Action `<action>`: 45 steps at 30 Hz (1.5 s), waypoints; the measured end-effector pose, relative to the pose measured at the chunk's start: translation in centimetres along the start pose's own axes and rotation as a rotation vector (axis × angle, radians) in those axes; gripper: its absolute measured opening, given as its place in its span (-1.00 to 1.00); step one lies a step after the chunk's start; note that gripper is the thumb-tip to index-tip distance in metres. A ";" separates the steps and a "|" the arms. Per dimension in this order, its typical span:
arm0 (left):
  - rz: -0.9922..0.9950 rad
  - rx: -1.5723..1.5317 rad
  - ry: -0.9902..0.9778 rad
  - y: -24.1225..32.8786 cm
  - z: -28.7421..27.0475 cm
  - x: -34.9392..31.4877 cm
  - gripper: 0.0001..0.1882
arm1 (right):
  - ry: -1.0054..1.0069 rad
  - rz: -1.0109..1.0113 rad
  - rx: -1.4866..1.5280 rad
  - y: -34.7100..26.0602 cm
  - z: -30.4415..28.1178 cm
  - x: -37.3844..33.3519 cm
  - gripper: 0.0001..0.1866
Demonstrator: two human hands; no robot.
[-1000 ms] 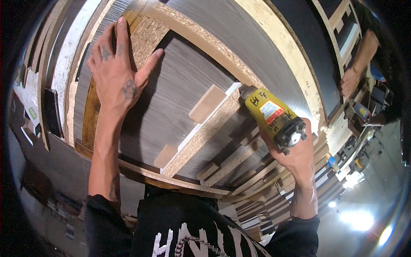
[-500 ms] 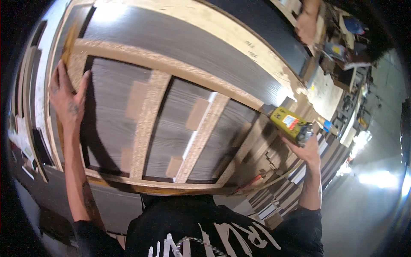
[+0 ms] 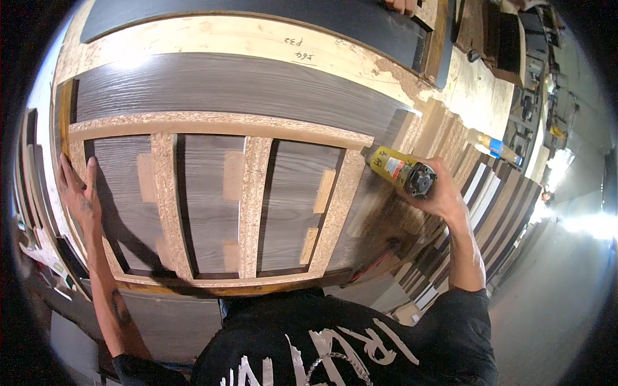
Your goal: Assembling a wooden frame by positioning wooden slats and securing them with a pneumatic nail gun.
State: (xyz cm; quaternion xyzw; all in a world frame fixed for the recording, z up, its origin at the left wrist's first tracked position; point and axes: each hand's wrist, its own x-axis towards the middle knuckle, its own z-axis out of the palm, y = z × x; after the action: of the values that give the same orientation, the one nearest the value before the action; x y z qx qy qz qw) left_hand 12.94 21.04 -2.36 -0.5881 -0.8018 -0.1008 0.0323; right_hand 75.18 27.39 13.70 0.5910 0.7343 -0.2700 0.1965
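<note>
From my head, I look down on a frame (image 3: pixel 212 121) of chipboard strips lying over a grey wood-grain panel (image 3: pixel 212 77). My right hand (image 3: pixel 440 191) is wrapped firmly round a yellow tool (image 3: pixel 400 172), its nose at the frame's upper right corner, where the long top strip meets the last cross strip; I cannot tell whether it touches. On the tool's body sits a white-and-red label (image 3: pixel 393 166), its print too small to read, with dark hand-drawn marks beside it. My left hand (image 3: pixel 82 196) lies at the frame's left end, thumb spread from the fingers, gripping nothing. Beyond the panel, a pale board (image 3: pixel 193 35) carries dark handwritten characters (image 3: pixel 299 49). Big white lettering runs across my black shirt (image 3: pixel 277 328). Near the tool, to its right, lies a bottle (image 3: pixel 499 147) with a blue band.
</note>
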 end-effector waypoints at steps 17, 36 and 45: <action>-0.042 -0.002 -0.063 -1.5 0.3 -0.2 -0.18 | -0.066 0.234 0.400 -0.3 0.2 -0.6 -0.20; -0.095 0.043 -0.077 -1.0 0.2 -0.2 -0.16 | -0.289 0.399 0.597 -3.8 -1.8 2.2 -0.25; -0.083 -0.044 -0.029 -0.6 0.0 0.0 -0.12 | -0.215 0.213 0.333 -4.5 -1.6 2.8 -0.56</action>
State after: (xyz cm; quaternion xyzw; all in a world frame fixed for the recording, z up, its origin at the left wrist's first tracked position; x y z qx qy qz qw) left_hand 12.41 20.84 -2.47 -0.5563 -0.8235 -0.1112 0.0038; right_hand 70.19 29.82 14.01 0.6573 0.5880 -0.4266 0.2008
